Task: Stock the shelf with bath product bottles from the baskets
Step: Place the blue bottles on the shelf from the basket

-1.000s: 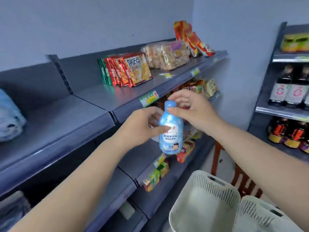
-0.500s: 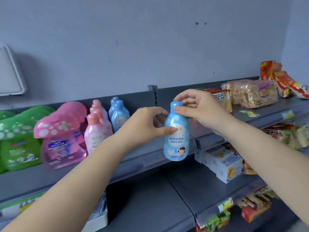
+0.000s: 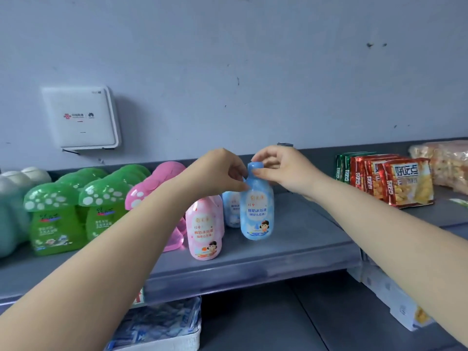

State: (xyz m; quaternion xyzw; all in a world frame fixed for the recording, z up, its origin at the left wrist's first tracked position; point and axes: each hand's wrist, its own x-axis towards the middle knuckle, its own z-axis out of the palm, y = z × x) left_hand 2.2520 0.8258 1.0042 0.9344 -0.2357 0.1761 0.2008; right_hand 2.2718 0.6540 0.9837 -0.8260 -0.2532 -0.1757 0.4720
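The blue bottle (image 3: 257, 211) stood upright on the grey shelf (image 3: 298, 239), its long axis vertical, its base apparently resting on the shelf surface just in front of a second blue bottle (image 3: 231, 209) and to the right of a pink bottle (image 3: 203, 229). Both hands met at its top. The right hand (image 3: 283, 171) reached in from the right, fingers curled over the cap, pinching it from above. The left hand (image 3: 217, 173) came from the left, thumb and fingertips pinching the neck just under the cap. Each forearm sloped up from the lower corners of the view, wrists level with the bottle's top, so the grip lay directly above the body of the bottle. The two hands looked about equally near; the right sat slightly higher on the cap. Judging by this, the placing was nearly done, and the next move turned on releasing straight upward without tipping the bottle toward the pink one beside it
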